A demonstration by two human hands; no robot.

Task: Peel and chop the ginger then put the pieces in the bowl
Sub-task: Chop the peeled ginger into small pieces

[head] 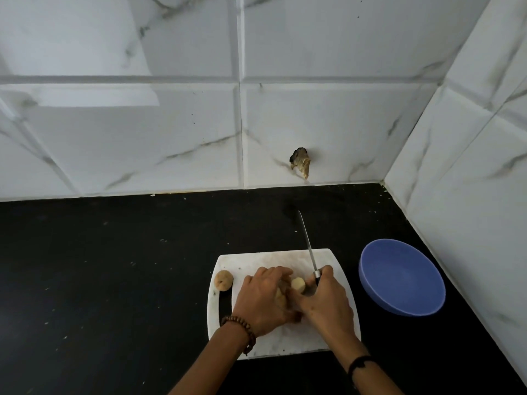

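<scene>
Pale ginger (pixel 298 284), mostly hidden, seemingly under left hand (pixel 263 297).

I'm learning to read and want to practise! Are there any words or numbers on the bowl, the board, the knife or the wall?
None: no word, number or sign can be read anywhere.
The blue bowl, the white board and the wall tiles are plain; the tiles show only grey veins.
The knife in the right hand and the ginger held by the left hand show no marks.
</scene>
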